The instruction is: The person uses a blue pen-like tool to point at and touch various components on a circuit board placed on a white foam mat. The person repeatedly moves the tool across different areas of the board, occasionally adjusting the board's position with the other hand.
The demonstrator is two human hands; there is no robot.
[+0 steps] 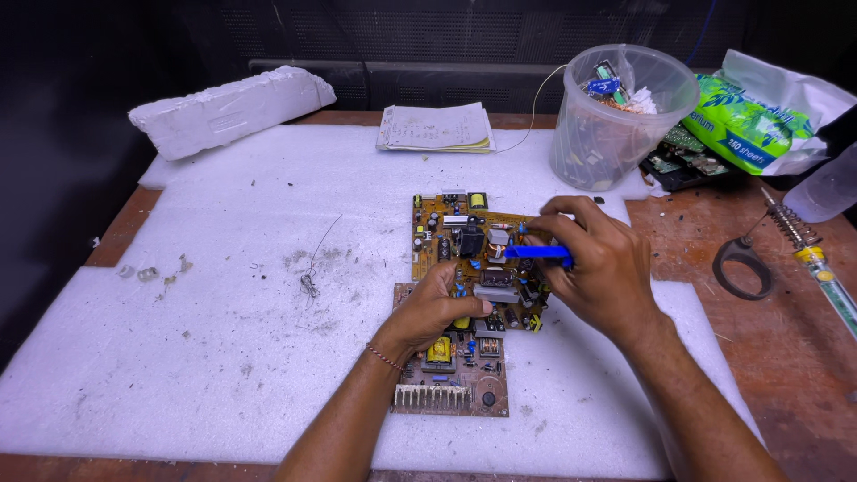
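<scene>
The right hand (594,268) hides the blue tool's (536,253) far end and part of the circuit board (446,234).

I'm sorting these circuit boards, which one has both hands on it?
The upper yellow-brown circuit board: the left hand steadies it and the right hand holds a blue tool over it. The brown board lies partly underneath.

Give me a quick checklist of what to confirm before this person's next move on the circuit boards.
1. Left hand steadying the upper circuit board: ok.
2. Right hand gripping the blue tool: ok.
3. Tool tip resting on a component: cannot tell, fingers hide it.
4. Lower circuit board flat on the white foam sheet: ok.
5. Soldering iron apart from both hands: ok.
</scene>
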